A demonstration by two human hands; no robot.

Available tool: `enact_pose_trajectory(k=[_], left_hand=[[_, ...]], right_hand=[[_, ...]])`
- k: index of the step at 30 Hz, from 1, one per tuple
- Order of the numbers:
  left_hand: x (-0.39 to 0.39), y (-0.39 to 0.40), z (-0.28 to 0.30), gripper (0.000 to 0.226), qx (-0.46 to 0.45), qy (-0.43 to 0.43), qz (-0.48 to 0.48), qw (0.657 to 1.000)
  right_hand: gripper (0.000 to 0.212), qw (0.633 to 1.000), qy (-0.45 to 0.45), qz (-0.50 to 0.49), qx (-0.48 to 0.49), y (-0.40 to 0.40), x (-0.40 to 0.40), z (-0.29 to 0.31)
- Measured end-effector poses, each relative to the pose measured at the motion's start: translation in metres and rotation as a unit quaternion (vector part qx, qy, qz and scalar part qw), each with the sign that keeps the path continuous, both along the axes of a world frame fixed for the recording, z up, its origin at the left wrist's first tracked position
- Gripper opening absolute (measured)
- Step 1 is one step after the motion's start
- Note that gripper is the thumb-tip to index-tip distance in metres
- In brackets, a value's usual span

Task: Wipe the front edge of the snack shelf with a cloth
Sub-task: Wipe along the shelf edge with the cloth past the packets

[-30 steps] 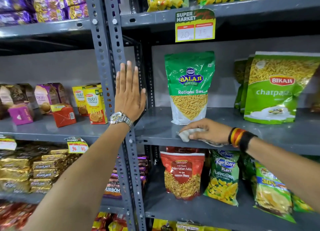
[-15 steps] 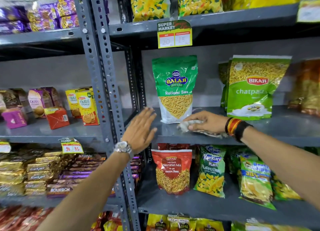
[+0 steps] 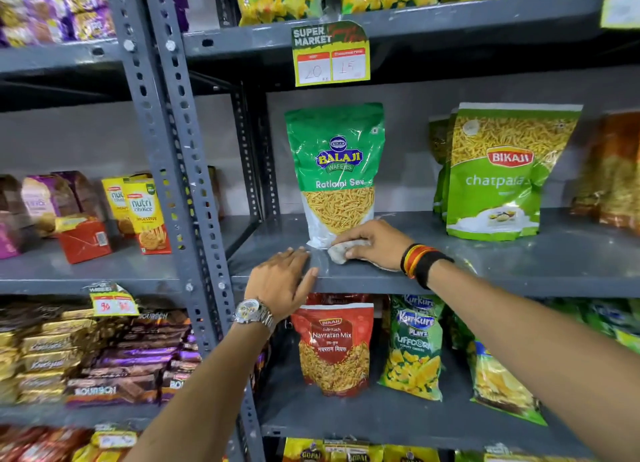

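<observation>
Two forearms are reaching in from the bottom of the frame, both cut off at the lower edge. The left hand (image 3: 280, 283), with a watch (image 3: 252, 313) on its wrist, is lying flat with fingers spread wide on the front edge of the grey shelf (image 3: 485, 281) at centre frame, gripping nothing. Just to its right, the right hand (image 3: 372, 245) is pressing down on a pale cloth (image 3: 341, 250), fingers curled over it; most of the cloth is hiding under the palm, so only a crumpled end is showing. Bands (image 3: 420, 264) are circling that wrist.

The cloth is sitting on the shelf surface a little behind the front lip, touching the bottom corner of a green snack bag (image 3: 336, 170) that is standing upright directly behind it. Further right, another green bag (image 3: 502, 174) is standing well apart. Above, a yellow price tag (image 3: 330, 54) is hanging from the upper shelf, its handwriting faint. In the left half, a perforated steel post (image 3: 180, 170) is blocking part of the biscuit boxes (image 3: 140, 212). Below, a red bag (image 3: 334, 344) is partly covered by the left wrist.
</observation>
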State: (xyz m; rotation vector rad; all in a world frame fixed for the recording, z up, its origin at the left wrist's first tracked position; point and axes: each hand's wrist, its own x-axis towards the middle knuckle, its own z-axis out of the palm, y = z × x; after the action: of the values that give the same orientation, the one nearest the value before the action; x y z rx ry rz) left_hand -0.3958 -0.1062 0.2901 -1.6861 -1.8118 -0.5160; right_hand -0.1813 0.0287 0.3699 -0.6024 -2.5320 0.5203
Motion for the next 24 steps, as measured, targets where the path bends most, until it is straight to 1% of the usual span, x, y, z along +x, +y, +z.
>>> enact_pose_trajectory(k=[4,7,8,12,13,15,17,21,23,24], left_hand=[[0.000,-0.002,0.000,0.057,0.001,0.003,-0.004,1.000],[0.000,-0.003,0.001,0.056,-0.002,-0.006,-0.009,1.000],[0.000,-0.003,0.001,0.057,-0.002,-0.009,-0.009,1.000],[0.003,-0.001,0.000,0.060,0.004,-0.016,-0.002,1.000],[0.004,-0.001,0.000,0.060,0.006,-0.016,-0.001,1.000],[0.005,-0.002,0.001,0.060,0.007,-0.016,-0.001,1.000],[0.006,-0.003,0.001,0.061,0.010,-0.018,-0.003,1.000],[0.005,-0.004,0.001,0.063,0.011,-0.022,-0.008,1.000],[0.006,-0.004,0.001,0.065,0.006,-0.027,-0.005,1.000],[0.007,-0.004,0.001,0.066,0.005,-0.030,-0.004,1.000]], right_hand=[[0.031,0.999,0.024,-0.029,0.019,0.001,0.004,-0.007],[0.029,0.997,0.001,-0.046,0.057,0.006,0.026,-0.006],[0.028,0.997,0.004,-0.048,0.055,0.008,0.036,-0.004],[0.025,0.992,0.103,-0.064,-0.040,0.026,0.073,0.008],[0.027,0.990,0.109,-0.073,-0.045,0.032,0.077,0.009],[0.029,0.992,0.083,-0.088,-0.046,0.040,0.077,0.008],[0.028,0.993,0.035,-0.100,-0.053,0.042,0.073,0.001],[0.026,0.990,-0.046,-0.129,0.005,0.030,0.067,-0.003],[0.027,0.993,-0.056,-0.100,0.014,0.019,0.068,-0.003],[0.028,0.997,-0.054,-0.063,-0.003,0.012,0.072,-0.005]])
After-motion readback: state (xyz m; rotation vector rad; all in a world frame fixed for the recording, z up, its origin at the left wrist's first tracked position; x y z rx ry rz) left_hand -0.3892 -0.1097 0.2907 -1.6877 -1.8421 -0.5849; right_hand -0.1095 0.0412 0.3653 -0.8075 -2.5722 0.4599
